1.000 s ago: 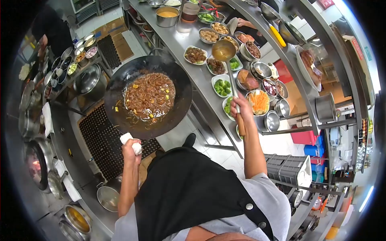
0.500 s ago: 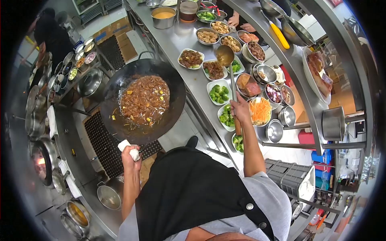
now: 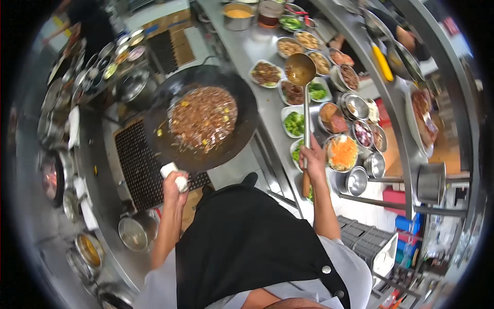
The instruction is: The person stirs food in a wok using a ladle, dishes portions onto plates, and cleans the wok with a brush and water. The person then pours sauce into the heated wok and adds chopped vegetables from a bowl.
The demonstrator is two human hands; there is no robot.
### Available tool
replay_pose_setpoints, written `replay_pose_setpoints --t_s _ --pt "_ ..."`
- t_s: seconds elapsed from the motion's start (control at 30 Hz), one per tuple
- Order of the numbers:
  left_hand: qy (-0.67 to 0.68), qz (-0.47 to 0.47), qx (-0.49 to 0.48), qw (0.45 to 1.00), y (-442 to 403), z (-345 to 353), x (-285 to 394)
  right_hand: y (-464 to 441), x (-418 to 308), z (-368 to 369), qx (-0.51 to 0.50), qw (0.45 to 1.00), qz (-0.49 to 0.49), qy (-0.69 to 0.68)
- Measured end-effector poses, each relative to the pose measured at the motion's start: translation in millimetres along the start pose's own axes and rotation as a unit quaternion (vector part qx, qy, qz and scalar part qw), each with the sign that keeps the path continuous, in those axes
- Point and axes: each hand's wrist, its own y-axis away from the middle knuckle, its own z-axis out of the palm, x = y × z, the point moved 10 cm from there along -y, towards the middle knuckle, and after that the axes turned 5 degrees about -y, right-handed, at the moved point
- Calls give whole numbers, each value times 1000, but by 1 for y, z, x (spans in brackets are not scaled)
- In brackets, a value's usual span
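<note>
head view | text: none readable | labels, brands: none legible | numbers: none | signs: none

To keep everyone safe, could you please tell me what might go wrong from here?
The wok, gripped by the left hand through a white cloth, might tip and spill its glossy food. The ladle, held by the right hand over the counter, could drip onto nearby broccoli.

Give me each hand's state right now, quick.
Left hand: closed, holding the wok at its near edge with a white cloth.
Right hand: closed around the handle of the ladle.
</note>
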Motion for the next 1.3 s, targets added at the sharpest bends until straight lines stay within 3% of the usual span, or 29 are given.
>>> replay_pose_setpoints --t_s 0.1,0.13,0.2,0.23,0.27,0.33,0.37,0.4,0.43,0.47,0.53,0.73,0.8,0.87,1.0,1.07,1.1,1.13,1.2,1.23,1.3 --pt "-32 12 6 999 2 -1 11 17 -6 62 -117 992 39 38" --pt "-43 14 6 999 1 -3 13 17 -9 81 -163 977 48 126" --pt "-42 43 20 998 7 -1 25 -3 5 108 -143 930 -80 329" --pt "-38 45 23 998 6 -3 25 5 -8 137 -150 929 -146 306" --pt "-39 64 30 997 5 -8 29 6 5 151 -126 935 -123 307" --pt "-33 100 41 994 7 -12 38 3 56 177 -142 887 -277 341" --pt "-42 106 40 993 7 -14 42 10 78 193 -195 956 -62 212" --pt "-53 111 40 992 7 -17 46 43 91 221 -233 956 160 70" --pt "-56 115 45 991 7 -22 48 65 87 244 -233 945 226 -36" --pt "-57 118 51 990 8 -31 52 74 82 250 -239 943 229 -37" --pt "-70 108 46 991 7 -47 57 94 85 258 -236 892 330 -201" --pt "-55 70 50 995 8 -70 58 124 82 249 -220 867 347 -283" --pt "-54 52 50 996 3 -71 53 131 79 250 -255 814 375 -363" --pt "-41 43 40 997 0 -69 46 131 79 240 -245 810 379 -375" --pt "-56 41 30 997 7 -48 43 106 64 212 -207 861 337 -319" --pt "-63 51 42 996 13 -40 40 71 49 191 -192 947 234 -112" --pt "-78 53 27 995 17 -34 39 53 42 186 -201 962 180 -33" --pt "-81 57 23 995 22 -25 38 44 44 183 -200 963 176 -37" --pt "-101 84 26 991 33 -5 39 23 33 175 -175 965 40 194" --pt "-103 99 29 989 35 7 41 21 36 176 -182 961 46 204" --pt "-100 103 31 989 27 20 37 22 57 183 -247 958 140 48"
